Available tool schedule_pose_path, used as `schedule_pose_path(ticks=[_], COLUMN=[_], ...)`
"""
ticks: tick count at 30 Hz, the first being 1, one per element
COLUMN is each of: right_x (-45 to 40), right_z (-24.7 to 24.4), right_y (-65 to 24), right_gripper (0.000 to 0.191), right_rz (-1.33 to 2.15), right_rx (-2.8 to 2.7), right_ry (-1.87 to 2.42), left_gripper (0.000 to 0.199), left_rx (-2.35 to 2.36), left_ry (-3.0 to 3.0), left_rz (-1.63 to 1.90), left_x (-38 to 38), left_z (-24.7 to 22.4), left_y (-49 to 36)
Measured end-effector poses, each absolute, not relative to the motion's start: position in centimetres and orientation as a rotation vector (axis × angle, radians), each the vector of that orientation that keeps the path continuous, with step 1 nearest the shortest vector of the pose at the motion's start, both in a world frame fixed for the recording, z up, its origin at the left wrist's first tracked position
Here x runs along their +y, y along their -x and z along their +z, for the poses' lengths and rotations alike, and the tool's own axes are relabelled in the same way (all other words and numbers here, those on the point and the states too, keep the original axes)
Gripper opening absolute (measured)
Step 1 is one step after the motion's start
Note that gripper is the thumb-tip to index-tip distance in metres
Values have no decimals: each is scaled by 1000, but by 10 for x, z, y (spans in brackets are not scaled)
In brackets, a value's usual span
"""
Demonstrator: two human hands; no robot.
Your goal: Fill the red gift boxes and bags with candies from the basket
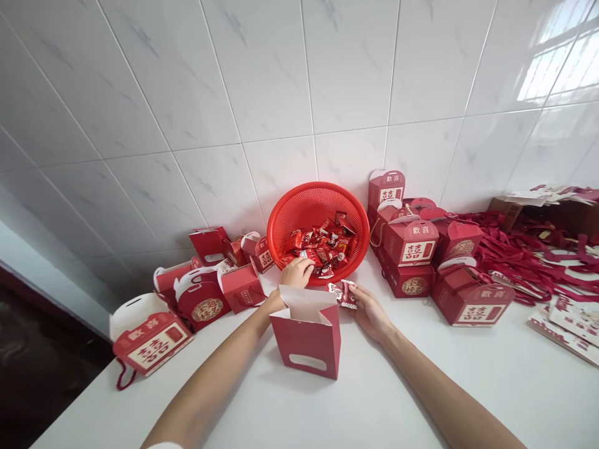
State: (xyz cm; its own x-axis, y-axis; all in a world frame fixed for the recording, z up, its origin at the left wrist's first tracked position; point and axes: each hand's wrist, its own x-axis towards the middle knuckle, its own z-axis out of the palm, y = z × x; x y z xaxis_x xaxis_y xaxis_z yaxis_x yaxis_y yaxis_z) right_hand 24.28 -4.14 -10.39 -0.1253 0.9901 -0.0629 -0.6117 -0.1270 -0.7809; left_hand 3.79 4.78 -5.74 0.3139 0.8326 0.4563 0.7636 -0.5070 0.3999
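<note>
My left hand (297,272) reaches over the near rim of a red plastic basket (299,202). Its fingers curl down among small red wrapped candies (327,242); the fingertips are partly hidden, so what they grip cannot be made out. Just outside the basket, my right hand (369,310) is closed on a red and white candy packet (343,293) between thumb and fingers. Between my forearms a red paper box (306,346) stands upright with its top unfolded and a slot in its near side. What lies inside it is hidden.
Folded red gift boxes (201,302) stand left of the basket, and more boxes (412,243) are stacked to its right. Farther right lie red ribbon handles (510,249), a cardboard carton (512,209) and flat printed sheets (571,324). A tiled wall (346,81) backs the white table (374,399).
</note>
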Motion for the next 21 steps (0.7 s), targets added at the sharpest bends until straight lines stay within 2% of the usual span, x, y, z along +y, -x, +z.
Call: schedule_pose_path(ticks=[8,16,21], right_x=[-44,-42,-43], right_z=[-98,-99,-99], right_y=[-242,-241,-240], right_gripper=[34,32,31], right_rz=[1580,1577,1587], right_rx=[-685,-683,-683], right_ry=[729,732,732], left_gripper=[20,27,21], left_rx=[1420,1258,1258], left_ry=[-2130,-1939,-1897], left_rz=[1243,1333,1338], left_x=[43,32,49], left_z=[-58,-64,-33], left_y=[-46,-40,-36])
